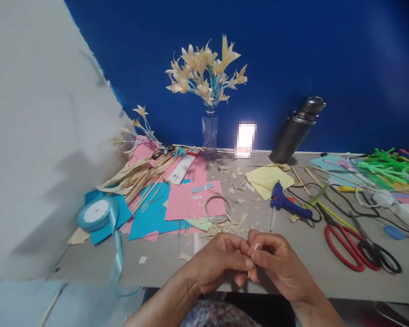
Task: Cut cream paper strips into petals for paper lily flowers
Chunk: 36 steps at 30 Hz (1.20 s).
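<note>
Close together near the table's front edge, my left hand (221, 263) and my right hand (276, 261) are both closed, thumbs against fingers. Between them they pinch a small pale strip (257, 247) that looks like dried husk. Its ends show above and below the fingertips, and its middle is hidden. Just beyond the hands lie husk scraps (236, 222) and a roll of tape (207, 210). A blue glue gun (289, 204) with a clear glue stick rests to the right of them.
Handmade husk flowers (204, 68) stand in a clear bottle (210, 136) by the blue wall. A dark flask (295, 131) leans at the back. Red-handled scissors (344, 247) lie right; a ribbon roll (95, 213), colored paper (150, 222) and husk strips (132, 177) lie left.
</note>
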Tool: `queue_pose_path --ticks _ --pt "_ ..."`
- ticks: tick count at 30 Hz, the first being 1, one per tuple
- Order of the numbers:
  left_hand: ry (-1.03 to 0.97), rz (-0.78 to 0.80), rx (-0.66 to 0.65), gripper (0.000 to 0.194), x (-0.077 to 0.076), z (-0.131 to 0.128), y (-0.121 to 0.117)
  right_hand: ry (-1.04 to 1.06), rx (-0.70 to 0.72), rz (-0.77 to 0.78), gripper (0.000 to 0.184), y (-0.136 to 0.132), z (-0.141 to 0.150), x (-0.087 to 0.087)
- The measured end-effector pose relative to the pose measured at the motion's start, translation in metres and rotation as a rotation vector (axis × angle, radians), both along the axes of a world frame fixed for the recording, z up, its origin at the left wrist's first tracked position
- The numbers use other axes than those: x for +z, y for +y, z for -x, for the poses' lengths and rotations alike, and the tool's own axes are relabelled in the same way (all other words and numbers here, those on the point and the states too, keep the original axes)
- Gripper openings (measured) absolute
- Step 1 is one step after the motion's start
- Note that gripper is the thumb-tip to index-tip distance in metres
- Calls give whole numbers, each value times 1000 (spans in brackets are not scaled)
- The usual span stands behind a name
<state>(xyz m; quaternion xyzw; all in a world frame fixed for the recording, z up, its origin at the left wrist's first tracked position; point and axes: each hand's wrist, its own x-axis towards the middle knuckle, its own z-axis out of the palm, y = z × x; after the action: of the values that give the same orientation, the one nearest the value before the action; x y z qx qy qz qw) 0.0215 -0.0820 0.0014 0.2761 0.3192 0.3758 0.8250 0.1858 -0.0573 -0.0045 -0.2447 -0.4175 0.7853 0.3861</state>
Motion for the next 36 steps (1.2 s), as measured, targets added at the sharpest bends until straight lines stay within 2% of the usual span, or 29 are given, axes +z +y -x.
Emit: queue_pose_path --ticks 5,7,9,12,14,15,17,19,24,29,31,34,36 --pt "84 -68 79 31 9 9 -3 -32 -54 -5 25 -3 12 8" --pt "177 -124 79 31 16 18 -2 -123 -30 -79 24 -1 15 14" --pt "311 -187 100 30 23 33 3 -312 -5 -193 18 9 17 21" --pt "610 -251 254 28 36 63 21 -734 -14 -455 19 42 24 33" --pt "847 -280 381 26 43 82 40 -1029 -61 -746 16 74 35 38" --pt "969 -344 420 25 45 90 51 -1174 -53 -842 17 90 43 40" --pt "1202 -496 457 24 44 103 74 -1235 -44 -865 17 117 60 38" --pt "1283 -525 477 22 37 109 94 -1267 -40 -869 16 136 76 33" --pt "1403 -528 502 18 9 112 125 -1247 11 -826 14 148 99 14" --pt "1478 -568 485 18 1 116 133 -1019 19 -699 18 149 90 12" --pt "1508 -603 497 19 0 115 132 -820 21 -521 24 147 79 15" --pt "1564 -656 525 21 -4 111 126 -415 30 -102 32 141 61 18" --pt "1594 -687 524 23 -8 108 121 -244 40 96 35 136 52 17"
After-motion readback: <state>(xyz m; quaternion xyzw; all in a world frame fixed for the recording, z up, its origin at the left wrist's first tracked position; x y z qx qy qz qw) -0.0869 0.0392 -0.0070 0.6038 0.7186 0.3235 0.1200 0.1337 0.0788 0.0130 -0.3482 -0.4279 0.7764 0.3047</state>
